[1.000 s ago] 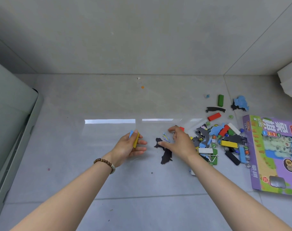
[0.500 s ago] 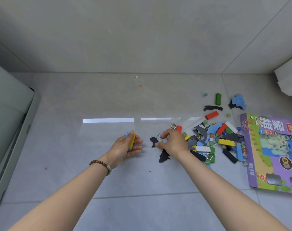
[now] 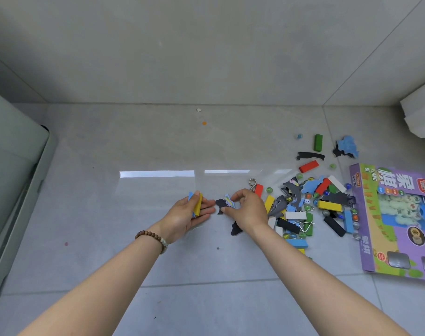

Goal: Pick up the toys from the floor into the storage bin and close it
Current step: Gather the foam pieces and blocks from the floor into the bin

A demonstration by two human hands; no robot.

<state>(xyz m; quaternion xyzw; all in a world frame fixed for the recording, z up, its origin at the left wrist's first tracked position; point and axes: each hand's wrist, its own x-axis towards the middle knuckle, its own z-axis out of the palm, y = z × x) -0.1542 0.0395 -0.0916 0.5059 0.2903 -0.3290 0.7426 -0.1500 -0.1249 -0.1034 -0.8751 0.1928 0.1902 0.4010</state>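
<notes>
1. The left hand [image 3: 188,215] is held palm up low over the floor [image 3: 109,214]. Its fingers are curled round a yellow block [image 3: 198,206], with a blue piece [image 3: 190,196] tucked behind the block. A bead bracelet [image 3: 153,238] sits on that wrist.
2. The right hand [image 3: 249,210] is just beside the left, fingers drawn narrow. The thumb and forefinger pinch a small patterned piece [image 3: 228,203].
3. That piece touches a dark cut-out [image 3: 220,206] between the two hands. Whether the cut-out is lifted off the floor cannot be told.
4. A second dark cut-out [image 3: 236,229] lies on the floor, partly hidden under the right wrist.
5. The toy pile [image 3: 303,207] lies on the floor just right of the right hand: coloured blocks, grey and blue animal shapes, marbles and wire loops, all jumbled and touching.
6. Beyond the pile, apart from it, lie a green block [image 3: 318,142], a red block [image 3: 309,166], a black curved piece [image 3: 310,155] and a blue foam shape [image 3: 348,145].
7. A purple game box [image 3: 366,226] lies flat beside the pile's right side.
8. A grey-green container [image 3: 12,178] shows partly at the left edge.
</notes>
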